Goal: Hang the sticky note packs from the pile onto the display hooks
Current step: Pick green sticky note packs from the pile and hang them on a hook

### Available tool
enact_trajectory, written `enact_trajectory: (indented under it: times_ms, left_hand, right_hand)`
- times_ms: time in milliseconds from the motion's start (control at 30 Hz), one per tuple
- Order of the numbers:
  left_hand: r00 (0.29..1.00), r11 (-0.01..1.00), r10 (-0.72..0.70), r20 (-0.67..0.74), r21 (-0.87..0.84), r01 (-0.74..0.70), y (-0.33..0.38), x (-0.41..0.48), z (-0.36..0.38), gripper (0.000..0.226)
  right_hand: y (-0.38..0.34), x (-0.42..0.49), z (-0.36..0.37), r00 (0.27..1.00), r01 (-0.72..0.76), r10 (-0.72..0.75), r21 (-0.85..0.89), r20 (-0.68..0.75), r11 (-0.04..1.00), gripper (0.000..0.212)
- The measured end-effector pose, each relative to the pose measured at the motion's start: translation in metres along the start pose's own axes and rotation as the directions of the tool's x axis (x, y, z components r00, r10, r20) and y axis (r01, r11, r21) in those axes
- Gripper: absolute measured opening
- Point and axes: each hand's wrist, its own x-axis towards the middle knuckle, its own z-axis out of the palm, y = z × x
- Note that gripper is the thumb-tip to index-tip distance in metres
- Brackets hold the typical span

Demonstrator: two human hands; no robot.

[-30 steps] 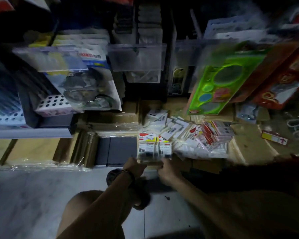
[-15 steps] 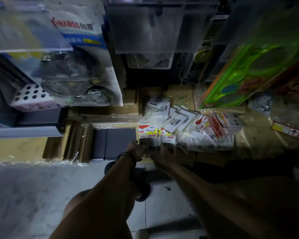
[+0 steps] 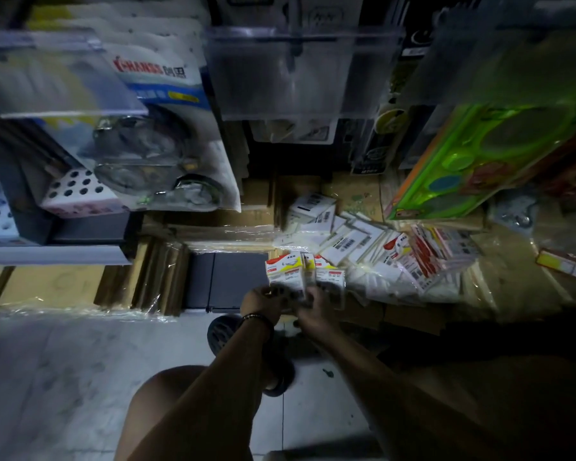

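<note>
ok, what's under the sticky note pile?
Brown cardboard shows around the pile on every side. Whatever lies beneath its middle is covered by packs.

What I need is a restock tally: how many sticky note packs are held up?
3: left pack above the left hand, middle pack a sliver, right pack above the right hand; more may hide behind.

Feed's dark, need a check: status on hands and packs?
On it: left hand and right hand grip sticky note packs. Rest of pile to their right. Above it, green stencil pack.
</note>
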Motion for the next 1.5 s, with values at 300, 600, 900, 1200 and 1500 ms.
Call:
enact_trajectory:
  times_ms: [300, 600, 900, 1200, 1500]
  left_hand:
    - [0.983, 0.972, 0.054, 0.174, -0.233, -0.012, 0.028, -0.050, -0.041, 0.037]
    - [0.873, 0.820, 0.402, 0.276, -0.532, -0.210, 0.071, -0.214, -0.074, 0.033]
    - [0.837, 0.623, 0.507, 0.207, -0.758, -0.190, 0.123, -0.325, -0.108, 0.028]
    - [0.746, 0.547, 0.666, -0.021, -0.666, -0.507, 0.166, -0.412, -0.167, 0.037]
    - [0.605, 0.386, 0.760, -0.237, -0.584, -0.714, 0.220, -0.492, -0.244, 0.043]
  right_hand:
    - [-0.046, -0.053, -0.040, 0.989, 0.140, -0.133, 0.137, -0.063, 0.981, 0.023]
    - [-0.104, -0.163, -0.091, 0.879, 0.469, -0.477, 0.167, 0.004, 0.867, 0.026]
    - [-0.164, -0.251, -0.156, 0.707, 0.707, -0.705, 0.086, -0.059, 0.702, 0.038]
    - [-0.252, -0.347, -0.225, 0.541, 0.814, -0.839, 0.210, 0.063, 0.541, 0.052]
    - [-0.346, -0.418, -0.245, 0.409, 0.876, -0.912, 0.300, -0.047, 0.377, 0.045]
